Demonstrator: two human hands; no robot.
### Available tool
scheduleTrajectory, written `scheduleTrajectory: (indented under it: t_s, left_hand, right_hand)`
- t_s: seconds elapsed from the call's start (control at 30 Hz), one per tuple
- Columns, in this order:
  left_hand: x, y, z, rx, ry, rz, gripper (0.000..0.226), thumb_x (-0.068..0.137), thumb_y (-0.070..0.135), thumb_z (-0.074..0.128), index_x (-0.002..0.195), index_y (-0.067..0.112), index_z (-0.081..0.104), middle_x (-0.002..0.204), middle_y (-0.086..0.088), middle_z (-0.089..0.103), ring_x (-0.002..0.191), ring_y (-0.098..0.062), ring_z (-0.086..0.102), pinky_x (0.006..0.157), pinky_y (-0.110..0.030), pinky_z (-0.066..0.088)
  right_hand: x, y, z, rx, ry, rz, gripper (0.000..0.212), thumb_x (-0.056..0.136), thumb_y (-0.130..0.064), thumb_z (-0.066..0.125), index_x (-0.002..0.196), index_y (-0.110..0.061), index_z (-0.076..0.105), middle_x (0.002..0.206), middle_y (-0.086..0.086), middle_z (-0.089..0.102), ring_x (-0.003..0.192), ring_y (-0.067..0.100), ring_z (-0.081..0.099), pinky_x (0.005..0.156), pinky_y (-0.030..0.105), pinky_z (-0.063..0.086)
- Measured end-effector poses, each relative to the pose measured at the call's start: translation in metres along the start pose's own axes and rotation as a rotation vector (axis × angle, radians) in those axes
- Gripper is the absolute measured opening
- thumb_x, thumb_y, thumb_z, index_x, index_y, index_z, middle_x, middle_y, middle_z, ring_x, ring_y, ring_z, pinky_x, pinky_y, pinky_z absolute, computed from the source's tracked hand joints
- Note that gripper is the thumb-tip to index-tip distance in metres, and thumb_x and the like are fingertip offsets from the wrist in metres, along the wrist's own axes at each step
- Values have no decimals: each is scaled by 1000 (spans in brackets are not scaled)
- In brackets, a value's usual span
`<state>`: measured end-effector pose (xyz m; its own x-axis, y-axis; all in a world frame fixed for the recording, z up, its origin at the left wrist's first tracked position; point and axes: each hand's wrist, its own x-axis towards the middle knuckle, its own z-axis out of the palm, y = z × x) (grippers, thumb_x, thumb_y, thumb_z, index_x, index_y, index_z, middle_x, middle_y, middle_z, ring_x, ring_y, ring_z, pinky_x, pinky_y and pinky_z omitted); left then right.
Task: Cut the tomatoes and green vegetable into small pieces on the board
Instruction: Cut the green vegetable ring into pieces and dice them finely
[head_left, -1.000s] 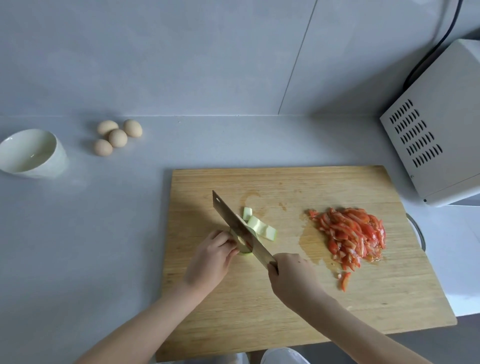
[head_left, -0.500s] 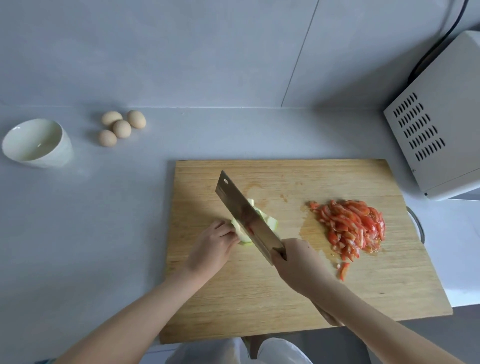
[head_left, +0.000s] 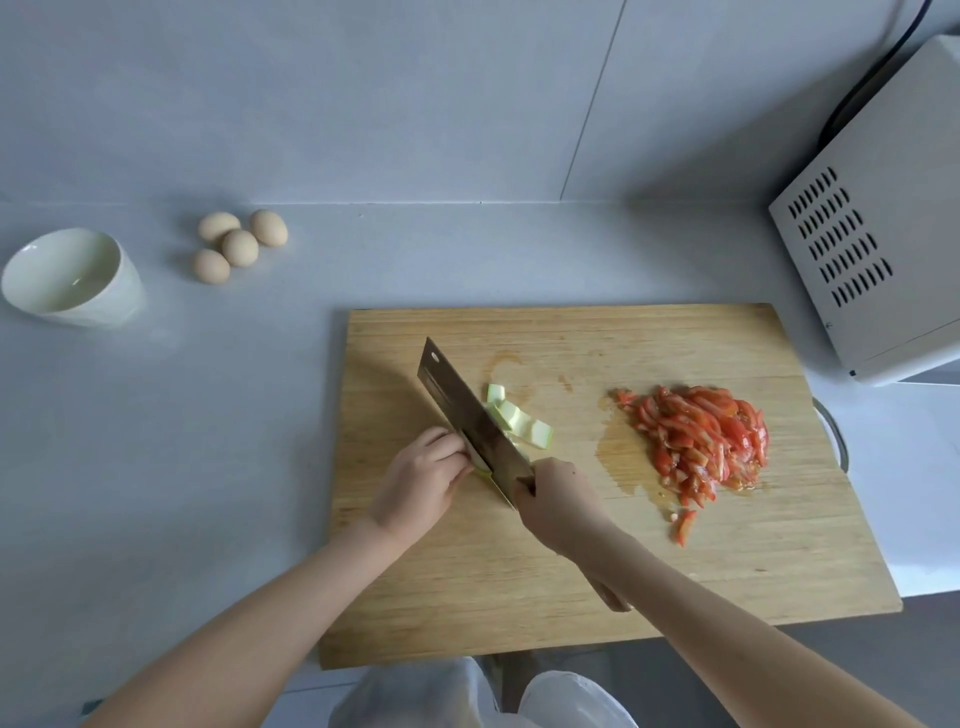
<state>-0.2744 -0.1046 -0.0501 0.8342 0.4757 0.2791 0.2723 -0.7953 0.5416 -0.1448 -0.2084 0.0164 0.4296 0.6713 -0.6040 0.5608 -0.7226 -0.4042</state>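
Observation:
A wooden cutting board (head_left: 571, 571) lies on the counter. On its right part sits a pile of cut tomato pieces (head_left: 698, 441). Near the board's middle lie a few pale green vegetable slices (head_left: 519, 418). My right hand (head_left: 558, 501) grips the handle of a cleaver (head_left: 467, 415), whose blade stands edge-down on the board just left of the slices. My left hand (head_left: 423, 480) holds the remaining piece of green vegetable (head_left: 480, 467) with curled fingers against the blade's left face; most of that piece is hidden.
A white bowl (head_left: 70, 278) stands at the far left of the counter, with several eggs (head_left: 239, 244) beside it. A white appliance (head_left: 883, 223) with vent slots sits at the right, its black cable running up the wall.
The cleaver was lifted half a second ago and has come down again on the vegetable. Both hands stay in about the same place on the board.

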Motion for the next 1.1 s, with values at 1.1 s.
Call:
scheduleTrajectory:
  t_s: [1.1]
  left_hand:
    - [22, 33, 2, -519, 106, -927, 14, 80, 8, 69, 81, 7, 56, 81, -8, 63, 62, -20, 65, 46, -15, 48]
  right_hand:
    - [-8, 4, -5, 69, 55, -33, 30, 95, -18, 40, 69, -10, 51, 59, 0, 44, 46, 12, 39, 41, 21, 34]
